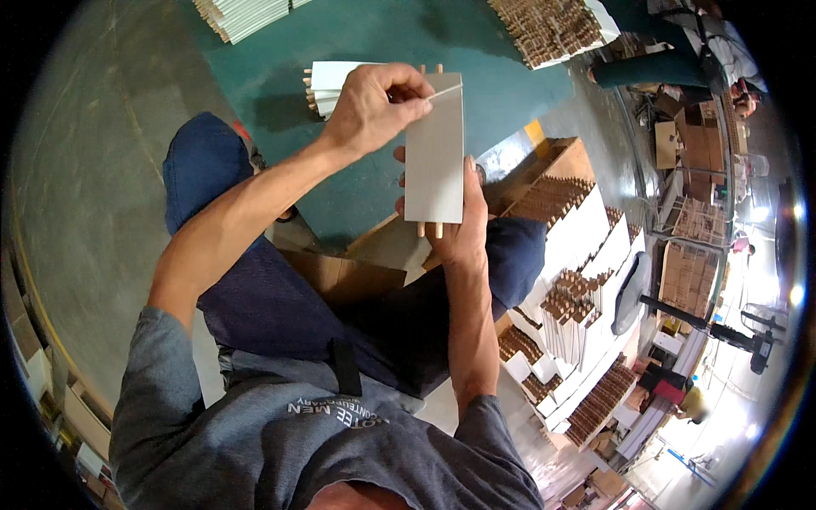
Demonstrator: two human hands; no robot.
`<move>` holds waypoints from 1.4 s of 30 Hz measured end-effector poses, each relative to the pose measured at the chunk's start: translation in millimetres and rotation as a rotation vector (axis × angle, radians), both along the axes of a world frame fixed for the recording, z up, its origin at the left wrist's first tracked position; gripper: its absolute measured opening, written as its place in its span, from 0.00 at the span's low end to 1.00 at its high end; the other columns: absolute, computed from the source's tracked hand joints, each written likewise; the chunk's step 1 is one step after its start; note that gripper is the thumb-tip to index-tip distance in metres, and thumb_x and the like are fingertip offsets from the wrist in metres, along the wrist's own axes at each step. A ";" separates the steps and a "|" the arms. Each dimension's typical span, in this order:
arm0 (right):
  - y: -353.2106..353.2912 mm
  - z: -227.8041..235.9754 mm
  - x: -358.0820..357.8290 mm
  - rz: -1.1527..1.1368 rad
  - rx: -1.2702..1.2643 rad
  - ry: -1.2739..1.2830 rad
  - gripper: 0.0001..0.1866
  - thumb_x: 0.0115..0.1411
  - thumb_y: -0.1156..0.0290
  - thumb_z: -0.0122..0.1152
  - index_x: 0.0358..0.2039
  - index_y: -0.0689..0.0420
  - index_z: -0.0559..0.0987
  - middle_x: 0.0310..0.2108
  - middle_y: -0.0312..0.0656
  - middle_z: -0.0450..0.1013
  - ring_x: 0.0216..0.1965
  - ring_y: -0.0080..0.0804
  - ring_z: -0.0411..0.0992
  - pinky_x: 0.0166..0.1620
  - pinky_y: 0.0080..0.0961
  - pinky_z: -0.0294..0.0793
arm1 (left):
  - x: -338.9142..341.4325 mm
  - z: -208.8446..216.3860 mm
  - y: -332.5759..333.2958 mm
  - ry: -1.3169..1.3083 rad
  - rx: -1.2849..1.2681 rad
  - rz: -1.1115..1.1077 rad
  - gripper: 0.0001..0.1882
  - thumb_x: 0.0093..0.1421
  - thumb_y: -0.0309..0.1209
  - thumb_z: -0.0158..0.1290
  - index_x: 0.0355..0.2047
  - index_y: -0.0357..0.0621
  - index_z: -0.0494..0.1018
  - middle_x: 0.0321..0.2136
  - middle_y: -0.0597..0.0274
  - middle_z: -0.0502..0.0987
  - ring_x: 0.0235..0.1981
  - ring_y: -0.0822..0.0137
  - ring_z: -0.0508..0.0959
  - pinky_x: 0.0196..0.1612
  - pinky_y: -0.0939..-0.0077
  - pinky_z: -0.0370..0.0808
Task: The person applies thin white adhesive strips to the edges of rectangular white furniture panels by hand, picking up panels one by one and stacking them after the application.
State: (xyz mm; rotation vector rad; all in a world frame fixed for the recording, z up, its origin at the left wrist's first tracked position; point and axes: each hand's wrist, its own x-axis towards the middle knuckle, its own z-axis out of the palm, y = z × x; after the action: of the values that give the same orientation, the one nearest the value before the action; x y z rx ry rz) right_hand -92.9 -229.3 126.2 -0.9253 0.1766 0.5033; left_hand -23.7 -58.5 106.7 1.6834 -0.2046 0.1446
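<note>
My right hand grips a pale rectangular board from below, thumb along its right edge and fingertips showing past its left edge. Wooden dowels stick out of both short ends of this board. Over the board's far end, my left hand pinches a thin pale stick between thumb and fingertips. The stick lies slantwise across the board's face; whether it touches the surface I cannot tell. Just beyond my left hand, a small stack of similar white boards with dowels rests on the green surface.
More stacked boards and a dowel-ended pile lie at the far side. To my right, a large carton stands by many piled white boards. Cardboard sits between my knees. Another person is at the upper right.
</note>
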 end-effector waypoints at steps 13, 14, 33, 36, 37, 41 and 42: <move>-11.0 -8.4 -4.5 0.112 0.014 -0.020 0.33 0.72 0.46 0.29 0.58 0.63 0.67 0.44 0.51 0.73 0.36 0.36 0.74 0.33 0.34 0.78 | 11.9 1.9 16.9 -0.051 0.091 0.084 0.18 0.54 0.31 0.60 0.43 0.37 0.73 0.28 0.63 0.81 0.34 0.70 0.80 0.42 0.70 0.77; -9.4 -7.7 -3.2 0.100 0.025 -0.013 0.33 0.72 0.46 0.29 0.59 0.62 0.66 0.45 0.52 0.73 0.36 0.36 0.74 0.34 0.34 0.78 | 14.0 1.0 19.1 -0.058 0.069 0.095 0.17 0.54 0.31 0.61 0.43 0.37 0.73 0.28 0.63 0.81 0.34 0.69 0.80 0.43 0.69 0.77; -16.2 -8.1 -8.3 -0.008 -0.106 -0.038 0.28 0.73 0.49 0.32 0.53 0.61 0.70 0.38 0.47 0.74 0.32 0.35 0.75 0.34 0.32 0.77 | -19.6 -1.9 -11.8 -0.170 0.110 -0.039 0.12 0.57 0.24 0.58 0.41 0.40 0.72 0.28 0.58 0.81 0.31 0.68 0.82 0.36 0.71 0.79; -13.5 -10.9 -6.7 -0.042 -0.074 -0.045 0.27 0.73 0.49 0.33 0.53 0.59 0.70 0.37 0.46 0.74 0.33 0.34 0.75 0.35 0.31 0.77 | -26.9 4.2 -11.0 -0.107 0.250 -0.089 0.13 0.57 0.25 0.58 0.42 0.39 0.72 0.30 0.57 0.81 0.33 0.66 0.82 0.36 0.70 0.80; -19.1 -21.2 -4.2 -0.069 -0.016 -0.022 0.27 0.73 0.50 0.33 0.53 0.59 0.70 0.37 0.46 0.74 0.33 0.34 0.75 0.35 0.31 0.77 | -40.9 2.4 -20.2 -0.218 0.204 -0.146 0.12 0.57 0.25 0.59 0.42 0.40 0.72 0.31 0.58 0.81 0.33 0.66 0.82 0.36 0.70 0.80; -41.4 -43.2 -2.7 0.021 0.278 0.109 0.28 0.73 0.49 0.32 0.53 0.60 0.70 0.41 0.47 0.74 0.38 0.35 0.74 0.39 0.32 0.76 | -48.2 -5.7 -35.0 -0.333 0.105 -0.068 0.09 0.56 0.20 0.56 0.38 0.39 0.72 0.23 0.57 0.79 0.25 0.66 0.81 0.27 0.73 0.78; -30.1 -30.1 -3.9 0.024 0.188 0.055 0.27 0.73 0.49 0.32 0.53 0.60 0.70 0.42 0.47 0.74 0.39 0.35 0.74 0.40 0.33 0.76 | -35.5 -6.6 -26.9 -0.293 0.141 -0.024 0.09 0.56 0.21 0.56 0.38 0.39 0.72 0.23 0.56 0.79 0.25 0.66 0.81 0.27 0.73 0.78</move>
State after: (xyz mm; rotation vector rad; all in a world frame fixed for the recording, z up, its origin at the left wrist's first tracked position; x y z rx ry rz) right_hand -96.8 -259.4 96.1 -0.7307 0.1655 0.5578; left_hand -59.2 -85.4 100.1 1.7944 -0.4634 0.3669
